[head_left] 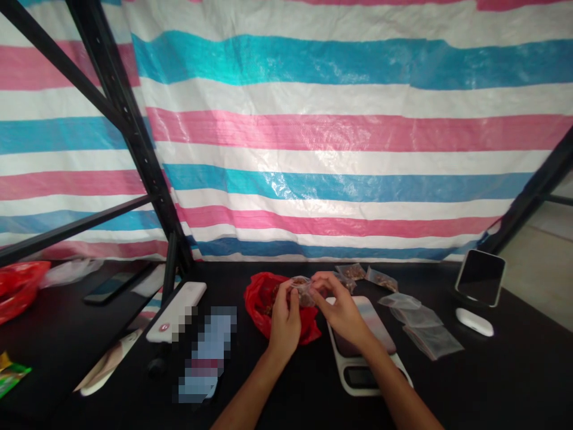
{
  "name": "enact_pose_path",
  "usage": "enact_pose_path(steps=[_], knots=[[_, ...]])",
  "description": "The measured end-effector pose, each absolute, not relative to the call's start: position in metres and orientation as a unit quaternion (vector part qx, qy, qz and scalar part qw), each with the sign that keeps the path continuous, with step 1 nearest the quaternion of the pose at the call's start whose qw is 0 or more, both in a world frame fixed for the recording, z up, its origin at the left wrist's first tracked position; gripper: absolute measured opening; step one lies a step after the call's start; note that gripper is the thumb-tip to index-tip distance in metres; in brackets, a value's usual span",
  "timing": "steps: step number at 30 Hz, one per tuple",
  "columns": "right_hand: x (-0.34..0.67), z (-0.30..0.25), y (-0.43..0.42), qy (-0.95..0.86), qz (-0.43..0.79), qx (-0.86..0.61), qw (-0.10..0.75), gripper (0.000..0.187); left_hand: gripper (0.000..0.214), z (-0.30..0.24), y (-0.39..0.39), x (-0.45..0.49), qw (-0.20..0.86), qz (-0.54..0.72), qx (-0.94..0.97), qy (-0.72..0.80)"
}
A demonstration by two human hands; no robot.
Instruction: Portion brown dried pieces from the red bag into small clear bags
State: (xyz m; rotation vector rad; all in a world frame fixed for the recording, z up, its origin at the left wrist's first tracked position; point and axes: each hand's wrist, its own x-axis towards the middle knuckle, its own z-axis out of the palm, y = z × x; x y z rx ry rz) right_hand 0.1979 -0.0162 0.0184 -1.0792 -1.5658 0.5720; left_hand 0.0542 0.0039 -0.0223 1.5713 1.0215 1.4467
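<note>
1. Along the near side of the black table (492,376), a white kitchen scale (376,322) sits right of centre; to the left lies a long flat thing (208,355) hidden by a blur.
2. Just beyond, the left hand (285,319) grasps the left side of a small clear bag (303,294) between thumb and fingers. The right hand (338,307) pinches its right side with thumb and fingertips; how firmly, I cannot tell.
3. That bag is held above the red plastic bag (256,316). It should be light, thin, limp and rather slippery, best taken by two opposite edges near the mouth.
4. Inside the red plastic bag are brown pieces (267,303), probably dry and light. A white block (179,310) lies to its left.
5. Flat clear bags (432,328) overlap right of the scale, with a small white case (474,322) farther right.
6. Farther off lie filled packets (351,272), before a striped sheet (322,131).
7. As for writing, the white block has a round reddish mark, too small to read; I can make out no brand elsewhere.
</note>
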Motion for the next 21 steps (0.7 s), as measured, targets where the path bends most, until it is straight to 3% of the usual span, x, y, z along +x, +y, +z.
enact_pose_path(steps=[6, 14, 21], knots=[[0.194, 0.012, -0.011, -0.641, 0.231, -0.481, 0.551, 0.023, 0.037, -0.025, 0.002, 0.053, 0.359, 0.585, 0.614, 0.389], [0.202, 0.023, -0.018, -0.691, 0.086, -0.470, 0.543, 0.015, 0.030, -0.017, 0.002, 0.048, 0.312, 0.611, 0.618, 0.384], [0.189, 0.012, -0.014, -0.610, 0.239, -0.469, 0.593, 0.019, 0.033, -0.016, 0.001, 0.048, 0.381, 0.598, 0.597, 0.375]])
